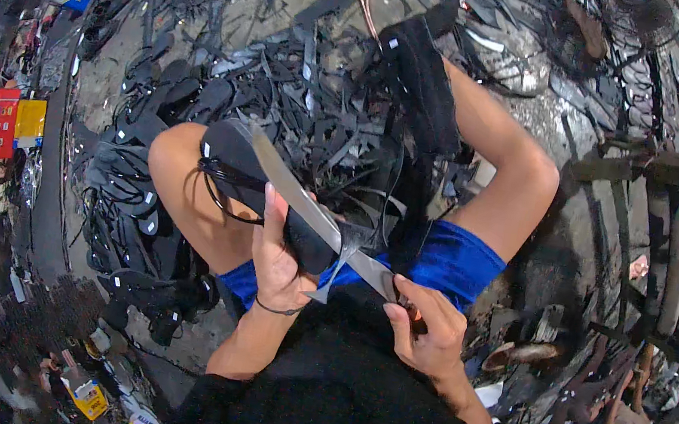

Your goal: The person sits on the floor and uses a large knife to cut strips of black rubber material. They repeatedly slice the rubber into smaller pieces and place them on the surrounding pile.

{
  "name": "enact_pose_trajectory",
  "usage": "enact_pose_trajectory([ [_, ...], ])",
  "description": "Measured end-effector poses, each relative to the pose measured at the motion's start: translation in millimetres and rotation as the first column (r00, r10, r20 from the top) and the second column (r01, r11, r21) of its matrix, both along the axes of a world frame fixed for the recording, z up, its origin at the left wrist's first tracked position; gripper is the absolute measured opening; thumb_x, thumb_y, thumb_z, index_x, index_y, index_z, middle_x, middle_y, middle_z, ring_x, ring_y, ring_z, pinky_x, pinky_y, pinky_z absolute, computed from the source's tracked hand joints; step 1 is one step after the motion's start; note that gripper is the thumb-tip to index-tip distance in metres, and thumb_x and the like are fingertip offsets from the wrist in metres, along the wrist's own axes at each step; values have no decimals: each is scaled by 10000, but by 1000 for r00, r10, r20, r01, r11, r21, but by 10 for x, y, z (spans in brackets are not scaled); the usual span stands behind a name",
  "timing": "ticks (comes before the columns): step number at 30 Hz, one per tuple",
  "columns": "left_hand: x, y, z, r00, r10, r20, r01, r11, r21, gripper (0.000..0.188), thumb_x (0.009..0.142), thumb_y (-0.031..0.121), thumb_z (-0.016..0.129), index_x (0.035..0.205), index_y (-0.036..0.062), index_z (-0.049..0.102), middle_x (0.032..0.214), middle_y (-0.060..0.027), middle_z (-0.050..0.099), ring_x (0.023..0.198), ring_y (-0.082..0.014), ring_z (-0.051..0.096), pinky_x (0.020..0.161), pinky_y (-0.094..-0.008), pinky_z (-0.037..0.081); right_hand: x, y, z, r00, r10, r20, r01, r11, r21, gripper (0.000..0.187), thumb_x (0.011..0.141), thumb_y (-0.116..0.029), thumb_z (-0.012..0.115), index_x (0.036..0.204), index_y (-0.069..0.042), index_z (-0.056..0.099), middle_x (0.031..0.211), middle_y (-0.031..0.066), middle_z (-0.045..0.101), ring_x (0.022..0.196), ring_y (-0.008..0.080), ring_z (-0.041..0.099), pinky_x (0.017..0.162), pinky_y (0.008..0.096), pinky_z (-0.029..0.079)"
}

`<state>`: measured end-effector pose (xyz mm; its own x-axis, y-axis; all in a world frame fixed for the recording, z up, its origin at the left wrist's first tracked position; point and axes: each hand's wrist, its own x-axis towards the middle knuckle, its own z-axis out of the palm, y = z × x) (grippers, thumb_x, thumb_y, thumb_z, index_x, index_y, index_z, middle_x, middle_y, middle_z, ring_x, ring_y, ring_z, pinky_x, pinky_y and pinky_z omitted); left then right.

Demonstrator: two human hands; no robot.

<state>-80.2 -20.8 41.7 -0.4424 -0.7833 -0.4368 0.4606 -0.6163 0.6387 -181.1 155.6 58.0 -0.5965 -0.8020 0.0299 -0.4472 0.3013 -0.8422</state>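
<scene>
My left hand [279, 260] grips a black sandal [307, 244] tilted over my lap, its fingers wrapped round the sole. Black straps [227, 179] loop out from the sandal's left side. Along its right side runs a pale grey edge of the sole. My right hand [431, 333] is closed on a knife [374, 273], whose bare blade meets that edge near the heel. At the blade a thin grey rubber strip [334, 274] curls and hangs down. The knife's handle is mostly hidden by my fingers.
Black rubber offcuts [287, 92] cover the floor ahead of my legs. Several black sandals [139, 219] are heaped by my left knee. Wooden beams [649, 169] stand at the right. Red and yellow packets [5, 122] lie at the far left.
</scene>
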Motion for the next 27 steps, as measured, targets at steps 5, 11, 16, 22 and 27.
enact_pose_trajectory([
  [5, 335, 47, -435, 989, -126, 73, 143, 934, -327, 895, 776, 483, 811, 1421, 24, 394, 1150, -60, 590, 996, -168, 618, 848, -308, 522, -86, -196, 265, 985, 73, 157, -99, 982, 160, 283, 865, -196, 759, 1110, -65, 703, 835, 131, 710, 652, 249, 682, 572, 351, 544],
  [11, 215, 130, -322, 908, 84, 410, -61, 996, -69, 409, 1058, 428, 433, 1129, 59, 595, 944, -36, 643, 851, -136, 617, 761, -302, 513, -43, -557, 57, 975, 76, 208, -87, 995, 42, 272, 889, -203, 734, 1110, -51, 694, 882, 150, 712, 692, 275, 697, 606, 373, 551],
  [16, 459, 50, -283, 933, -40, 357, 72, 995, -76, 462, 1042, 490, 428, 986, 67, 605, 784, -43, 623, 638, -142, 595, 571, -285, 506, -235, -340, -54, 895, 226, 385, -285, 953, 104, 285, 903, -216, 720, 1126, -39, 698, 936, 163, 723, 759, 278, 721, 663, 353, 562],
  [22, 427, 24, -141, 907, -145, 394, 152, 988, 14, 545, 1009, 573, 429, 824, 82, 576, 611, -35, 563, 418, -140, 528, 382, -267, 468, 14, -795, -383, 984, 169, 50, -166, 984, -58, 287, 872, -209, 740, 1126, -79, 713, 940, 151, 723, 767, 294, 710, 664, 371, 568],
  [27, 439, 32, -193, 909, -112, 401, 116, 993, 13, 546, 1015, 566, 414, 817, 79, 561, 627, -49, 580, 434, -151, 563, 394, -270, 489, 12, -1350, -428, 993, 119, 10, -116, 980, -164, 273, 879, -141, 732, 1132, -47, 698, 808, 119, 685, 600, 217, 643, 559, 321, 516],
])
